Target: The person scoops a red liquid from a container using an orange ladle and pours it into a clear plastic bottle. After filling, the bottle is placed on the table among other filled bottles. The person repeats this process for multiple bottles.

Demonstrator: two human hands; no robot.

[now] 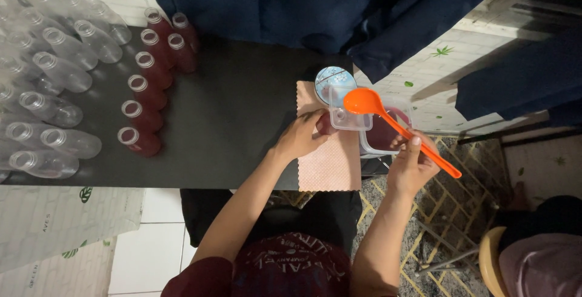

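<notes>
Head view: rows of clear empty bottles (54,91) and red filled bottles (148,85) well left on black table (230,127), pink cloth (327,163) under left hand (301,136) wrapped round small bottle (324,124), funnel (350,109) above, right hand (412,163) pinching glossy orange ladle (394,124), handle slanting lower right, bowl over funnel beside red-filled tub (385,133).
</notes>
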